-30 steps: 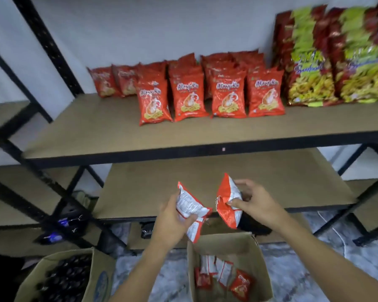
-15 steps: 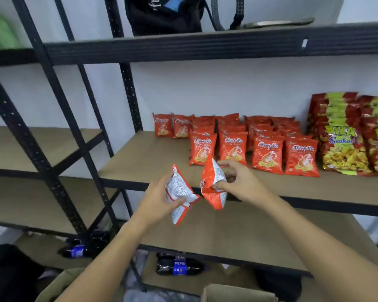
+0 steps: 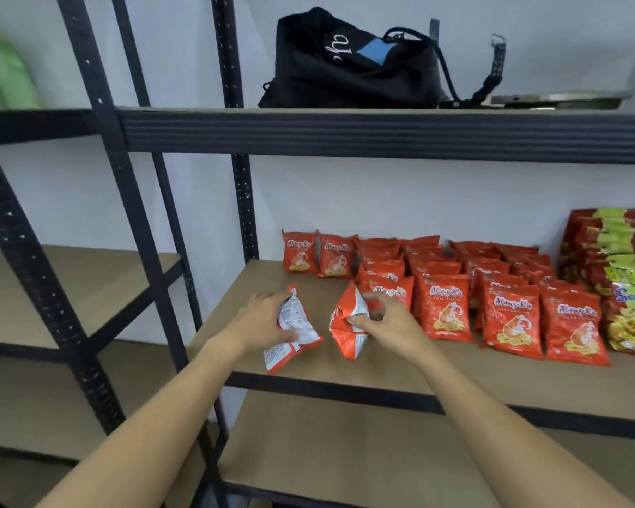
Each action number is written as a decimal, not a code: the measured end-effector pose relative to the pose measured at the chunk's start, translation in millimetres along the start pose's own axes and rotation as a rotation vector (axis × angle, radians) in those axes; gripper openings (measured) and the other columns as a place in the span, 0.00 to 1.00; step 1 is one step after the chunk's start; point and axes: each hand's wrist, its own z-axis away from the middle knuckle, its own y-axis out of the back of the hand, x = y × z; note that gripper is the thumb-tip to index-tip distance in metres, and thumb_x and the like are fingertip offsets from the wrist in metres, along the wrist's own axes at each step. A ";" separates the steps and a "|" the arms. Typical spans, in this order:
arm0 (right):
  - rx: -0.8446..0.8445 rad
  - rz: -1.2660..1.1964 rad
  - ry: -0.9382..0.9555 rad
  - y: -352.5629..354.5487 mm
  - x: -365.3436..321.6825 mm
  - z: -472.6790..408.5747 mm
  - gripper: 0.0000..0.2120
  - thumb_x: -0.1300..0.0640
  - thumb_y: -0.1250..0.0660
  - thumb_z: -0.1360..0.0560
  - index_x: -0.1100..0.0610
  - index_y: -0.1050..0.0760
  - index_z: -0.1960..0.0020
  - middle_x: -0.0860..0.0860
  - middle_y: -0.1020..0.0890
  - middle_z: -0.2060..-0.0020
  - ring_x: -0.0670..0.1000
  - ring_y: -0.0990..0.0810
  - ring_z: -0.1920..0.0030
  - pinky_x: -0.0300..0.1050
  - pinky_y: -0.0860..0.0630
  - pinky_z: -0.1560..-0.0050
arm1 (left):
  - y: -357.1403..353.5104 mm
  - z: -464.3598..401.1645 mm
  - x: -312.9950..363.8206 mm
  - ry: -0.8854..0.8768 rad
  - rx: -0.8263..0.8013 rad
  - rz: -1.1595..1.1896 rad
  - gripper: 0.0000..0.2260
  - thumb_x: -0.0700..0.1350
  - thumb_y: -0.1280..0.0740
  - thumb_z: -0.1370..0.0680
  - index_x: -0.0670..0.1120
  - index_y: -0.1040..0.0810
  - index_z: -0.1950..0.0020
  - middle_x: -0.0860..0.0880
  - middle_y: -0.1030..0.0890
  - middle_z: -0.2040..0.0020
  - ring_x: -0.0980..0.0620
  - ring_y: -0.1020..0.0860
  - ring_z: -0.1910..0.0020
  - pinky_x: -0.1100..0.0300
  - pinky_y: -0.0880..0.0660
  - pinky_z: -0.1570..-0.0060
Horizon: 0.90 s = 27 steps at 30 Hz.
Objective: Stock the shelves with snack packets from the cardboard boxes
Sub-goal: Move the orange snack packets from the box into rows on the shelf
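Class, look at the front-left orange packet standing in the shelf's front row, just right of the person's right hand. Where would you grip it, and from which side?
Pinch the flat crimped top seam of that orange packet, coming from above and in front. It stands upright with packets close behind and to its right, so those sides are blocked. The right hand nearby already grips another packet.

Reads roughly "Alonsoka" in white script on the orange packets point(image 3: 444, 309) standing on the shelf point(image 3: 257, 280), the exact letters being blurred. Shows part of "BIKA" and a blue word beginning "S" on the yellow-green bags point(image 3: 631, 291) at far right, cut by the frame edge. Bears white cursive "aj" on the black bag point(image 3: 345, 64) above; fine print on the packet backs in either hand too small to read.
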 end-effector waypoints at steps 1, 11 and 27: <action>0.003 -0.009 -0.017 -7.6 2.3 -7.7 0.23 0.51 0.25 0.26 0.51 0.26 0.34 0.43 0.17 0.49 0.41 0.17 0.50 0.39 0.20 0.47 | 1.4 -7.9 -6.5 0.004 -0.037 -0.012 0.37 0.57 0.26 0.28 0.50 0.37 0.23 0.48 0.26 0.34 0.48 0.31 0.34 0.50 0.29 0.36; -0.046 0.252 -0.122 -34.2 13.4 -33.3 0.21 0.50 0.35 0.20 0.55 0.28 0.29 0.49 0.21 0.36 0.50 0.22 0.36 0.46 0.27 0.35 | -9.4 -61.1 -45.0 -0.082 -0.321 -0.069 0.37 0.56 0.26 0.27 0.52 0.38 0.22 0.49 0.29 0.28 0.48 0.30 0.32 0.57 0.32 0.35; -0.165 0.763 -0.017 -66.2 -22.6 -26.3 0.38 0.31 0.29 0.33 0.46 0.31 0.28 0.49 0.21 0.37 0.54 0.22 0.39 0.51 0.24 0.42 | -26.7 -75.4 -45.6 -0.130 -0.235 0.022 0.24 0.54 0.33 0.21 0.52 0.30 0.26 0.49 0.27 0.30 0.48 0.30 0.31 0.50 0.32 0.33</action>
